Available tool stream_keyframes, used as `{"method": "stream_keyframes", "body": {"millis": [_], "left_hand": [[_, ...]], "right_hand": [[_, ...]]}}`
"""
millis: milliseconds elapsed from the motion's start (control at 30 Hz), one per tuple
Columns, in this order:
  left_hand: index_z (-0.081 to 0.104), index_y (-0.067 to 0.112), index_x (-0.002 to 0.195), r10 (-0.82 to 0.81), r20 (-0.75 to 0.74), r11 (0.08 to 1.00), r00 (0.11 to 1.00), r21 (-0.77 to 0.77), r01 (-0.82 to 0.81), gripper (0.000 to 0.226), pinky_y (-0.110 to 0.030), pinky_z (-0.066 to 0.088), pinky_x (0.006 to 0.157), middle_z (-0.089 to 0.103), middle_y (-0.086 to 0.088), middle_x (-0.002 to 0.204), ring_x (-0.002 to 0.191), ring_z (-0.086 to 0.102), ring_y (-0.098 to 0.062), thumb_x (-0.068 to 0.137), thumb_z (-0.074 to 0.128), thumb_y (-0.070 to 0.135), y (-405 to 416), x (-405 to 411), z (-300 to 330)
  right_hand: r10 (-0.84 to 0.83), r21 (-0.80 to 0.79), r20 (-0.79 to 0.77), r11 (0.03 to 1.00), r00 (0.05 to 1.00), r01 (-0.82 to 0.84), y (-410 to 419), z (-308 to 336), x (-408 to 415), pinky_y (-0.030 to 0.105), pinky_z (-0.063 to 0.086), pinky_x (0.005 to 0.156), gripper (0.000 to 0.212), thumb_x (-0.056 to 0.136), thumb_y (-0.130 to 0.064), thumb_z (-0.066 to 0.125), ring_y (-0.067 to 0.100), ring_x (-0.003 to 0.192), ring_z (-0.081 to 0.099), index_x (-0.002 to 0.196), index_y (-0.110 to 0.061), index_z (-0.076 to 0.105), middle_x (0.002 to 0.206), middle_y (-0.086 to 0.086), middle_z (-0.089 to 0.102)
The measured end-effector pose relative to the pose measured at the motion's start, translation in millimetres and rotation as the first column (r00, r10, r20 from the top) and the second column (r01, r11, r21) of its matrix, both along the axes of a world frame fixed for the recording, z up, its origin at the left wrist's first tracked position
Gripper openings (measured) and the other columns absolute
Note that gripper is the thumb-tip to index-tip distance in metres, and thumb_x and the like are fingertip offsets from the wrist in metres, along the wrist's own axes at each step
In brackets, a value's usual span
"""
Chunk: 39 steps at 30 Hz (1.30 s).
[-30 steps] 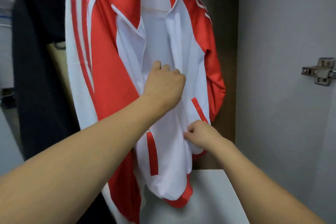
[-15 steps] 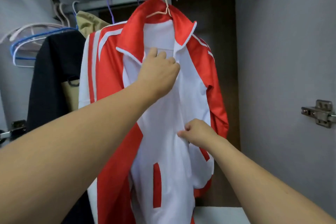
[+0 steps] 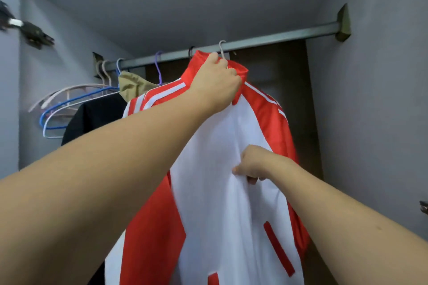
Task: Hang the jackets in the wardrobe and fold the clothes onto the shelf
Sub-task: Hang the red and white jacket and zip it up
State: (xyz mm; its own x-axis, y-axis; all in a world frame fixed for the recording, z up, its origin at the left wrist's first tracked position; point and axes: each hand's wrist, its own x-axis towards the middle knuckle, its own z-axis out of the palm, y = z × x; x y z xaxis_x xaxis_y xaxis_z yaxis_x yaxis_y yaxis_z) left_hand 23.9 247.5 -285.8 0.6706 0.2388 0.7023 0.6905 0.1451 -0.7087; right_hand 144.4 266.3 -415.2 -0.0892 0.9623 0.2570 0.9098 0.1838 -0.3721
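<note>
Jacket (image 3: 222, 192): red and white, striped shoulders, red pocket trims; hangs upright on a pale hanger (image 3: 221, 50) hooked over wardrobe rail (image 3: 278, 38).

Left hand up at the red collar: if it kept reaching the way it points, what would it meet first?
Probably the hanger hook beside the left hand, then the rail; depth is unclear.

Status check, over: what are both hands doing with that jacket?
Left hand grips collar at hanger hook. Right hand pinches white front. Jacket hangs on rail. Nothing blocking.
</note>
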Motion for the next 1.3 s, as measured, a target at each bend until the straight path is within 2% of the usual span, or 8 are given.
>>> {"method": "stream_keyframes", "body": {"millis": [100, 400, 533, 667, 800, 1000, 1200, 1300], "left_hand": [[0.066, 0.016, 0.101, 0.014, 0.085, 0.999, 0.996, 0.028, -0.016, 0.024, -0.042, 0.031, 0.088, 0.066, -0.004, 0.102, 0.098, 0.053, -0.030, 0.092, 0.044, 0.012, 3, 0, 29], [0.063, 0.015, 0.108, -0.004, 0.178, 1.000, 0.984, 0.026, 0.000, 0.024, -0.040, 0.030, 0.083, 0.064, -0.007, 0.108, 0.100, 0.051, -0.032, 0.094, 0.043, 0.013, 30, 8, 50], [0.058, 0.015, 0.116, -0.021, 0.099, 1.000, 0.995, -0.021, 0.023, 0.025, -0.039, 0.030, 0.079, 0.062, -0.010, 0.112, 0.102, 0.053, -0.033, 0.096, 0.044, 0.017, 32, 2, 49], [0.058, 0.011, 0.109, -0.101, 0.043, 0.994, 0.994, 0.054, 0.099, 0.023, -0.041, 0.034, 0.082, 0.058, -0.013, 0.108, 0.098, 0.051, -0.034, 0.091, 0.044, 0.017, 19, 2, 32], [0.059, 0.009, 0.094, -0.313, -0.166, 0.925, 0.935, 0.169, 0.340, 0.018, -0.043, 0.040, 0.075, 0.060, -0.013, 0.097, 0.082, 0.053, -0.033, 0.086, 0.044, 0.012, 8, 5, -8], [0.057, 0.005, 0.111, -0.337, -0.117, 0.941, 0.934, -0.063, 0.332, 0.034, -0.048, 0.036, 0.100, 0.057, -0.015, 0.116, 0.099, 0.051, -0.035, 0.092, 0.030, 0.014, 20, -5, -59], [0.063, 0.001, 0.126, -0.314, -0.116, 0.949, 0.942, -0.023, 0.314, 0.042, -0.054, 0.025, 0.119, 0.059, -0.018, 0.133, 0.127, 0.051, -0.041, 0.091, 0.044, 0.017, 51, -2, -70], [0.049, 0.004, 0.142, -0.179, -0.112, 0.978, 0.977, -0.130, 0.164, 0.053, -0.053, 0.008, 0.121, 0.045, -0.017, 0.150, 0.142, 0.034, -0.039, 0.096, 0.029, 0.020, 53, 6, -50]], "right_hand": [[-0.008, -0.057, 0.068, 0.998, 0.998, 0.012, 0, 7, -1, 0.023, 0.041, 0.048, 0.032, 0.094, -0.029, 0.058, 0.010, 0.039, 0.054, 0.068, -0.011, 0.057, 0.047, -0.001, 0.060], [0.014, -0.096, 0.121, 0.995, 0.993, -0.002, 0, 22, -5, 0.029, 0.048, 0.067, 0.026, 0.095, -0.027, 0.053, 0.023, 0.070, 0.063, 0.081, -0.008, 0.064, 0.094, 0.011, 0.075], [0.027, -0.019, 0.041, 0.999, 0.999, -0.026, 8, 8, 6, 0.029, 0.050, 0.059, 0.031, 0.094, -0.033, 0.054, 0.022, 0.063, 0.061, 0.077, -0.008, 0.058, 0.080, 0.008, 0.070], [0.103, 0.099, -0.237, 0.992, 0.966, -0.081, 16, -4, 22, 0.034, 0.051, 0.076, 0.043, 0.092, -0.049, 0.058, 0.022, 0.090, 0.063, 0.114, -0.012, 0.062, 0.116, 0.009, 0.065], [0.079, 0.357, -0.324, 0.933, 0.943, 0.044, 25, -6, 38, 0.027, 0.042, 0.088, 0.067, 0.090, -0.050, 0.061, 0.024, 0.121, 0.054, 0.144, -0.016, 0.042, 0.140, 0.007, 0.052], [-0.076, 0.495, -0.265, 0.845, 0.961, 0.203, 31, -18, 59, 0.045, 0.050, 0.098, 0.067, 0.086, -0.045, 0.063, 0.028, 0.118, 0.056, 0.143, -0.019, 0.040, 0.139, 0.007, 0.049], [-0.144, 0.521, -0.192, 0.824, 0.971, 0.225, 32, 0, 60, 0.043, 0.046, 0.104, 0.071, 0.086, -0.039, 0.068, 0.027, 0.130, 0.048, 0.146, -0.019, 0.036, 0.145, 0.005, 0.046], [-0.172, 0.463, -0.130, 0.860, 0.977, 0.213, 22, 40, 60, 0.039, 0.048, 0.100, 0.060, 0.085, -0.035, 0.070, 0.027, 0.120, 0.054, 0.136, -0.016, 0.044, 0.131, 0.005, 0.054]]}}
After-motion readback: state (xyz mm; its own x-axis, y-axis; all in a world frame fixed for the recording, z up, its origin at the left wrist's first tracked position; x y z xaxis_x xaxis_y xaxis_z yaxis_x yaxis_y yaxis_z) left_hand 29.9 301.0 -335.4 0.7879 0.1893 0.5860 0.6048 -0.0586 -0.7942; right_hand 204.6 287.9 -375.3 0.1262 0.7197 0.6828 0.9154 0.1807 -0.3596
